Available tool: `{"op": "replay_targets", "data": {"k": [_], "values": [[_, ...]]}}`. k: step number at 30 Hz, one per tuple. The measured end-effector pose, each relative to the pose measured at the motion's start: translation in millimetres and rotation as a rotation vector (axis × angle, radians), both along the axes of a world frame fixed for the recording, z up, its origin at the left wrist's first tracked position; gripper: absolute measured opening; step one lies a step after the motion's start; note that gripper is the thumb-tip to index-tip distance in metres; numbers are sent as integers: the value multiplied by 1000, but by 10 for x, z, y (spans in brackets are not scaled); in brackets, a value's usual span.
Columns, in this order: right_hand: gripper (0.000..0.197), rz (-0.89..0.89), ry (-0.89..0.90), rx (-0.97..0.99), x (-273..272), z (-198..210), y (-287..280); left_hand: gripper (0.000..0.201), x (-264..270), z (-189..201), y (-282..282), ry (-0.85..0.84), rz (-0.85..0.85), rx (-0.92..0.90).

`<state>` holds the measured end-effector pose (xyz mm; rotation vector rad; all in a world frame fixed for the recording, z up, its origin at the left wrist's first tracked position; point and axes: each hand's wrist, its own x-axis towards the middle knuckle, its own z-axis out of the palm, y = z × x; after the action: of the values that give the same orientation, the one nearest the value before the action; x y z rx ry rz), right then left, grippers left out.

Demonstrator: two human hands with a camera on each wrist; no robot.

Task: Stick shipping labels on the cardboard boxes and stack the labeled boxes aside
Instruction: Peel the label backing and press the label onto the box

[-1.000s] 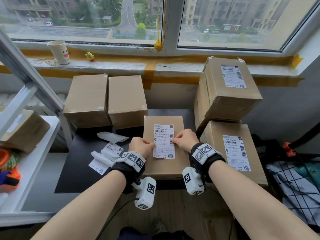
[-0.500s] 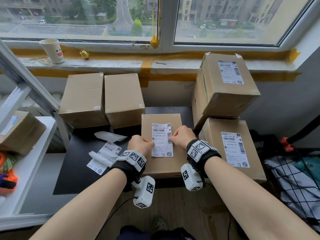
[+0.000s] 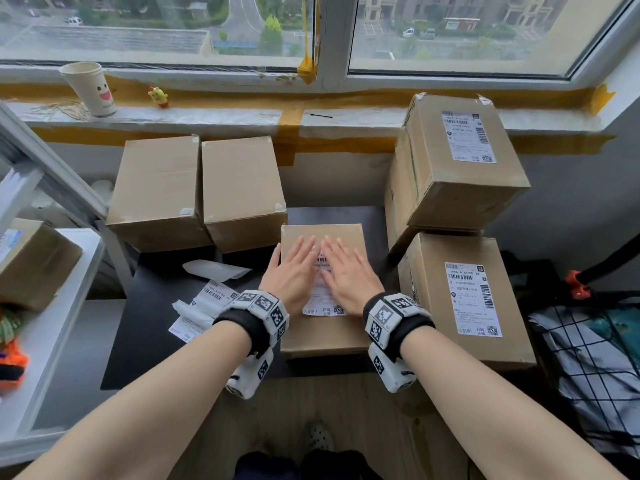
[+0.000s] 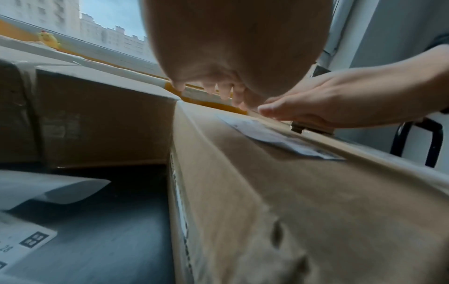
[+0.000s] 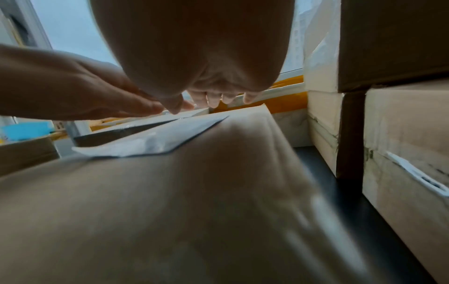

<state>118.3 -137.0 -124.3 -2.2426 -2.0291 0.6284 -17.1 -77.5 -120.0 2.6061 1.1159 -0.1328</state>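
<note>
A flat cardboard box (image 3: pixel 322 332) lies at the near middle of the black table (image 3: pixel 149 306), with a white shipping label (image 3: pixel 322 299) on its top. My left hand (image 3: pixel 294 271) and right hand (image 3: pixel 346 275) lie side by side on the label, palms down and fingers straight, covering most of it. In the left wrist view the label (image 4: pixel 279 134) lies flat on the box top (image 4: pixel 303 192); in the right wrist view the label (image 5: pixel 150 140) lies under both hands. Two labeled boxes (image 3: pixel 457 161) (image 3: pixel 467 299) are stacked at the right.
Two plain boxes (image 3: pixel 156 192) (image 3: pixel 242 188) stand at the back left of the table. Loose labels and backing paper (image 3: pixel 204 299) lie left of my hands. A paper cup (image 3: pixel 90 88) stands on the windowsill. A white shelf (image 3: pixel 52 323) with another box is at the left.
Both hands have gone from pinching the label's side edges to lying flat on it with straight fingers, further forward over the box top.
</note>
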Motion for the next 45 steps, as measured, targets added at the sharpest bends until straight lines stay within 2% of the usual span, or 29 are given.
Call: {"op": "replay_targets", "data": {"k": [3,9,14,19,22,27,30,33,35,38,45], "values": [[58,13,-37,-50,36,-64,-28,53,-40,-82,26,93,-46,-35],[59,7,-41,-39,157,-100,-71,65,-232,-158,120,123,-120,-8],[64,16,-43,-41,150,-111,-99,102,-339,-91,109,176,-175,-47],[70,40,-78,-34,122,-133,-226,118,-356,-75,109,227,-182,-80],[71,59,-107,-27,97,-166,-333,114,-348,-92,97,229,-176,-64],[64,27,-90,-12,94,-188,-529,83,-421,-121,21,187,-127,-8],[62,21,-95,19,55,-182,-639,72,-459,-138,-98,137,-105,16],[68,78,-130,33,-64,-191,-703,80,-437,-189,-269,105,-149,-4],[64,77,-140,32,-133,-197,-681,85,-413,-232,-320,79,-125,-34],[58,31,-130,17,-187,-175,-590,85,-401,-263,-313,61,-119,-33],[61,-25,-114,-41,-41,-114,-361,86,-397,-230,-192,86,-164,-48]]}}
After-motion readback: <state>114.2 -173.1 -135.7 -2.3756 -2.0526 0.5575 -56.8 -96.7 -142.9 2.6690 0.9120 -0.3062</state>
